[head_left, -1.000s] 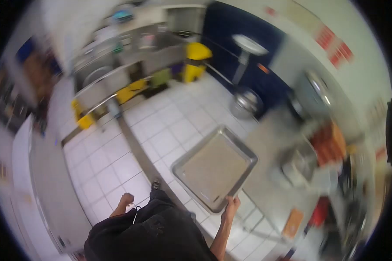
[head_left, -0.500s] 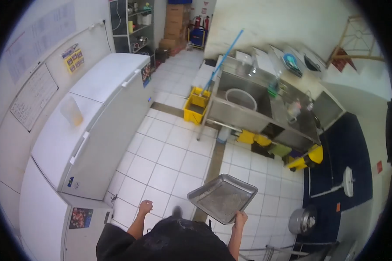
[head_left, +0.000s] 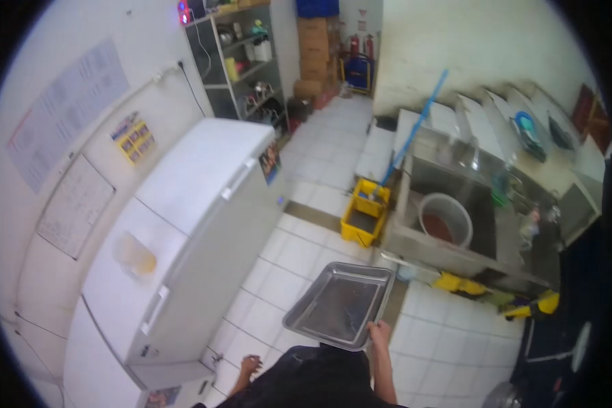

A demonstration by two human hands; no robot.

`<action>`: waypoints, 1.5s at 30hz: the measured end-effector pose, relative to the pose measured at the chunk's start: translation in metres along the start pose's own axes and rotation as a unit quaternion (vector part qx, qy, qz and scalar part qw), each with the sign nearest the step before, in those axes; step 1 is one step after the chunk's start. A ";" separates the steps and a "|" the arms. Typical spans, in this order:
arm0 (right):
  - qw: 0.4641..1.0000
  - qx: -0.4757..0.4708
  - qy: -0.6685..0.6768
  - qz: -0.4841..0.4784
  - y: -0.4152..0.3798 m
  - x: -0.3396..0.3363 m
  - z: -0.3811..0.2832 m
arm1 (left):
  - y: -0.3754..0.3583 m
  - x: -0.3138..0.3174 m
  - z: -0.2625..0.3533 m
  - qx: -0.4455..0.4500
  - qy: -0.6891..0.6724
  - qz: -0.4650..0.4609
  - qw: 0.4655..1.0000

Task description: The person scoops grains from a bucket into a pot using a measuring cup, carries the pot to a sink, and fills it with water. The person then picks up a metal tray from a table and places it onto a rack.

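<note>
A shallow rectangular metal tray (head_left: 340, 302) is held out in front of my body, above the tiled floor. My right hand (head_left: 379, 333) grips it by its right near corner, with the thumb over the rim. The tray's inside carries no items, only marks and reflections. My left hand (head_left: 251, 365) hangs low beside my dark clothing, near the white chest freezer, with nothing in it and its fingers loosely bent and apart.
To the left stands a white chest freezer (head_left: 204, 197) with a plastic pitcher (head_left: 134, 255) on top. Ahead are a yellow mop bucket (head_left: 365, 214) with a blue-handled mop and a steel sink (head_left: 432, 262) holding a round tub (head_left: 447, 219). Shelves (head_left: 241, 61) and cardboard boxes (head_left: 317, 51) stand farther back.
My view has swung left and upward, so the sink, bucket and freezer sit farther right in it. The tray has turned slightly and stays in my right hand. My left hand appears lower.
</note>
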State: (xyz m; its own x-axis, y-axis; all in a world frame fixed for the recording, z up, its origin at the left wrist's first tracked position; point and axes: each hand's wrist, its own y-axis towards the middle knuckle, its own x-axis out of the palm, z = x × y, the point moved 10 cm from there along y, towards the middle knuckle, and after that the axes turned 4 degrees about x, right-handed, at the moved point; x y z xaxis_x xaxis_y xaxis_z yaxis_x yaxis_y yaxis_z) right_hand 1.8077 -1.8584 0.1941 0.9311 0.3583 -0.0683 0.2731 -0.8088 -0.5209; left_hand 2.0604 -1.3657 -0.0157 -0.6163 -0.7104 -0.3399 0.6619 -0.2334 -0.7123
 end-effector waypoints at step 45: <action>0.992 -0.115 0.017 -0.044 1.004 0.596 -0.659 | 0.800 0.121 1.120 0.186 0.046 0.030 0.981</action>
State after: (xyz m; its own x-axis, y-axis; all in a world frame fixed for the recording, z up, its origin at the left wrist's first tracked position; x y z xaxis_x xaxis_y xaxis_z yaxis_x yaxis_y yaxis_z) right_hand 2.7960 -2.7643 0.1913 0.9081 0.4188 -0.0007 0.3971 -0.8617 -0.3160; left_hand 2.9932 -2.3822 0.0615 -0.5964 -0.6713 -0.4401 0.7973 -0.4319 -0.4217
